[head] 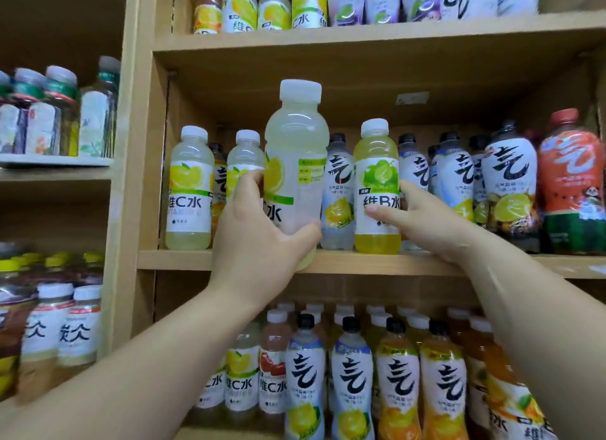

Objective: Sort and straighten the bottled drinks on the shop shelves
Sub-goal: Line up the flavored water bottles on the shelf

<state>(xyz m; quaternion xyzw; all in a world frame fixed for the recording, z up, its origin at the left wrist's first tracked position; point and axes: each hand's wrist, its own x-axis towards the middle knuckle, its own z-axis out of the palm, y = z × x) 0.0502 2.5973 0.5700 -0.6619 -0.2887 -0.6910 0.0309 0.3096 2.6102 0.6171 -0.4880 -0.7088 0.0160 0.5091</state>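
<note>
The left hand (262,239) is wrapped around the lower body of a pale lemon drink bottle (296,164) with a white cap, thumb on the right side of the bottle and fingers curled round its left side, holding it upright just in front of the middle shelf (377,262), nearer than the row behind it and with its base at the shelf's front edge. The right hand (426,219) reaches to a green-labelled yellow bottle (377,190) standing on the same shelf just to the right; its thumb presses the label front and its fingers go round the bottle's right side, closed on it. Between the two gripped bottles stands a black-capped lemon sparkling-water bottle (337,193), set further back. Left of the left hand, two more lemon bottles (189,190) stand upright on the shelf. Far to the right stand more black-capped bottles and a red watermelon bottle (572,180). The lower shelf holds rows of black-capped bottles (351,380) under the forearms, and the upper shelf (360,34) carries another row of mixed drinks.
</note>
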